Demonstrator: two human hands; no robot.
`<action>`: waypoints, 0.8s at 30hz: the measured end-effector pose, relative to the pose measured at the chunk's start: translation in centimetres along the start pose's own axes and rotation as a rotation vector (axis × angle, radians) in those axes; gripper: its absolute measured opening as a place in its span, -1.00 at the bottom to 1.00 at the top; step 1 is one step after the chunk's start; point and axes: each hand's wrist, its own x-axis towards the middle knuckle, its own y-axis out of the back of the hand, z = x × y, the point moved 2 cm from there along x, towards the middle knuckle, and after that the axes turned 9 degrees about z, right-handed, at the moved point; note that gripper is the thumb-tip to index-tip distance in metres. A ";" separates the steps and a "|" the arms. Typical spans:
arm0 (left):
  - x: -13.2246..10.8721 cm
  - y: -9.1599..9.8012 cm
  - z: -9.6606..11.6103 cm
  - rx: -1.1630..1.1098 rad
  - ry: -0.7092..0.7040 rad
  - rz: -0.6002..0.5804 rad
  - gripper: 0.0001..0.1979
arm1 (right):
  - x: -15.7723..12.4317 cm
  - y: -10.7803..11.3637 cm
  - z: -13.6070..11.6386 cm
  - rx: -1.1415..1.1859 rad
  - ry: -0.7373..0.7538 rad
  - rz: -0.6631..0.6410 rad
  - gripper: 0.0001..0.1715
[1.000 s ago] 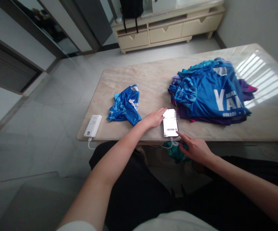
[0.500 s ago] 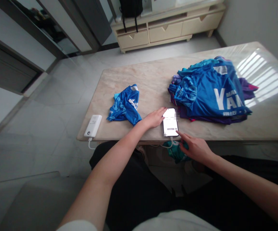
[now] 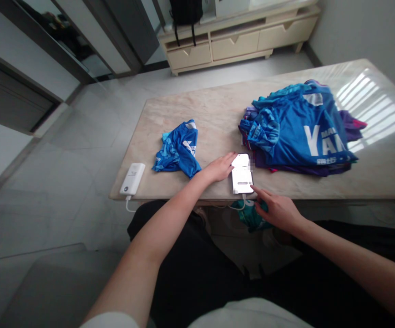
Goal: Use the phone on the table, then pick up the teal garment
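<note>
Left hand (image 3: 220, 167) lies flat, open, steadying the smartphone (image 3: 242, 174) at the tabletop's (image 3: 218, 114) near edge; right hand (image 3: 275, 210), loosely curled and empty, taps its screen with the forefinger.

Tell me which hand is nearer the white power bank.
Left. The left hand rests beside the phone, closer to the power bank; the right hand is beyond the phone.

Both hands (image 3: 220, 167) forward, fingers extended
</note>
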 end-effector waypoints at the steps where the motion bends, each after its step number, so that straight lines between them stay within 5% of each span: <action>1: 0.0 0.0 0.0 -0.001 0.003 -0.001 -0.39 | 0.0 0.0 0.0 0.002 -0.001 0.002 -0.30; 13: -0.3 0.2 0.4 0.011 -0.004 0.014 -0.36 | 0.1 0.5 -0.3 0.020 -0.026 -0.015 -0.31; 24: -0.5 0.0 1.0 0.091 -0.029 -0.004 -0.02 | 0.1 0.1 -0.1 0.018 -0.002 0.004 -0.30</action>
